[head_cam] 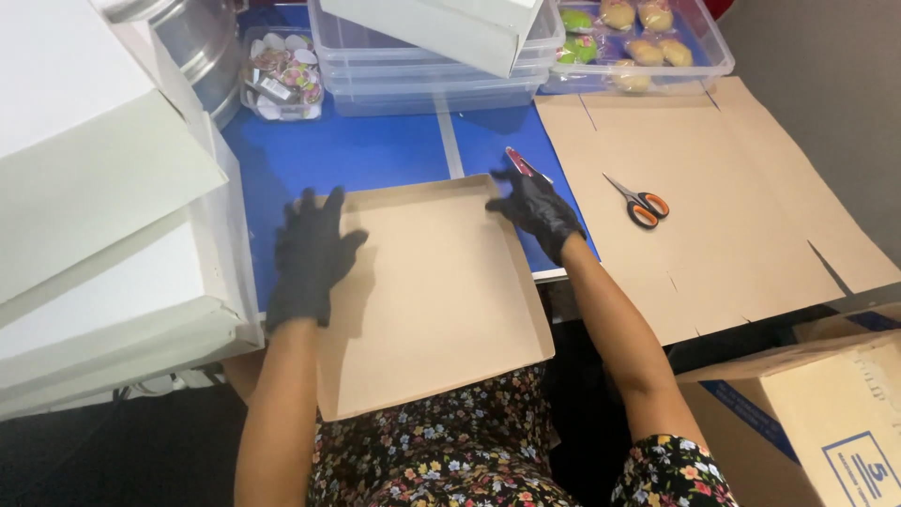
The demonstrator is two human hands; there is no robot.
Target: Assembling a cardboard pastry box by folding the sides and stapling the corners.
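Gloved hands on a flat cardboard tray

Head view: both hands wear black gloves and rest on a shallow, square, brown cardboard tray (432, 291) with low folded rims. The tray lies partly on the blue counter (375, 150) and partly juts off its near edge over the person's lap, above a dark floral-print garment (450, 460). The left hand (308, 255) lies flat and spread on the tray's left rim, fingers pointing away from the body, its grip open and pressing rather than clasping. The right hand (535, 208) sits at the tray's far right corner, fingers splayed and curled over the rim; its grip is loose, not closed around anything.

Just beyond the right hand, a small red-and-white tool (522, 163) lies on the counter; its kind cannot be told. To the right, a large flat sheet of brown cardboard (713, 225) with cut slits covers the counter, and a pair of orange-handled scissors (640, 203) lies on it, well apart from the tray. Clear plastic bins (432, 80) stand at the far edge, one holding small round wrapped items (638, 38). White folded boxes (103, 235) are stacked at the left. A brown carton (807, 413) stands at the lower right.
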